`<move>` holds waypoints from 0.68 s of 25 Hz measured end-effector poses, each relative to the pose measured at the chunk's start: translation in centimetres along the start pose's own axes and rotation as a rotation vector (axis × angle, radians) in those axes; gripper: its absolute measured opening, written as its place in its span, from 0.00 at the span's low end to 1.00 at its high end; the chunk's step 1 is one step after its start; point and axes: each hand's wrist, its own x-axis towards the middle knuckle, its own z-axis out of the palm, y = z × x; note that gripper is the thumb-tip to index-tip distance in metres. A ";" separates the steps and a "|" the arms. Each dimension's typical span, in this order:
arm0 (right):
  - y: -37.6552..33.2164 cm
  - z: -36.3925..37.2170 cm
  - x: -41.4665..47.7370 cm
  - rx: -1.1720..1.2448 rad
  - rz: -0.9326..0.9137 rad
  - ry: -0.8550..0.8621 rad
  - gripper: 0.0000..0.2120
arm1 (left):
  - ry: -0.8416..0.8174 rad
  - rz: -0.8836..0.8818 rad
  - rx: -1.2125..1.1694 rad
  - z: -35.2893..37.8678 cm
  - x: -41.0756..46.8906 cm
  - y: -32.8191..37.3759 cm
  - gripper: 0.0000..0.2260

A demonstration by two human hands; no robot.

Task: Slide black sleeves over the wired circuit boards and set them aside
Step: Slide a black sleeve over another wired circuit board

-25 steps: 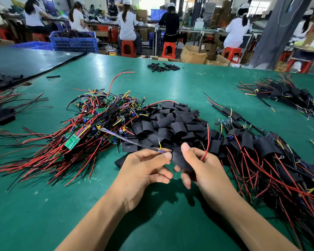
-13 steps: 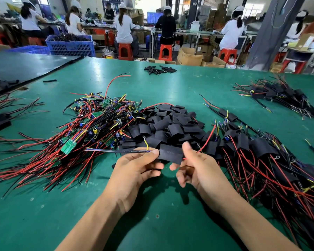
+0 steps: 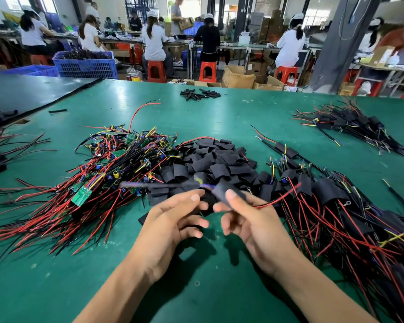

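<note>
Green tabletop (image 3: 219, 117) fills the view, and behind it people sit on red stools at long benches. Your two hands meet just above it, close to you.

Your right hand (image 3: 252, 227) pinches a black sleeve (image 3: 221, 191) between the thumb on top and the forefinger under it. The other fingers (image 3: 228, 226) of this hand are loosely curled and hold nothing. A red wire (image 3: 278, 199) leaves the sleeve and goes to the right of your fingers.

Your left hand (image 3: 173, 227) has thumb and forefinger closed on a wire bundle (image 3: 149, 185), which runs from the sleeve's mouth out to the left. Its lower fingers are half bent and free. Sleeve and bundle are blurred, so I cannot tell how far the board is inside the sleeve.

Left of your fingers lies the pile of bare boards (image 3: 107, 169) with red and black wires. Just beyond your fingertips is the heap of loose sleeves (image 3: 210, 159). To the right of your fingers lie the sleeved boards (image 3: 331, 197), just beside that heap.
</note>
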 end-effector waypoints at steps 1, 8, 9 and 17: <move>-0.6 -0.2 0.2 0.059 -0.051 0.094 0.11 | 0.001 0.009 -0.021 0.0 0.0 0.1 0.17; -2.5 -2.8 0.6 0.294 -0.114 0.430 0.27 | 0.178 0.025 0.022 -0.6 0.5 0.2 0.04; -2.1 -2.6 0.6 0.263 -0.106 0.404 0.28 | 0.204 0.031 0.023 -0.8 0.6 0.2 0.04; 0.0 -1.8 1.0 -0.178 -0.223 0.251 0.20 | 0.607 0.268 0.247 -3.2 1.7 1.0 0.07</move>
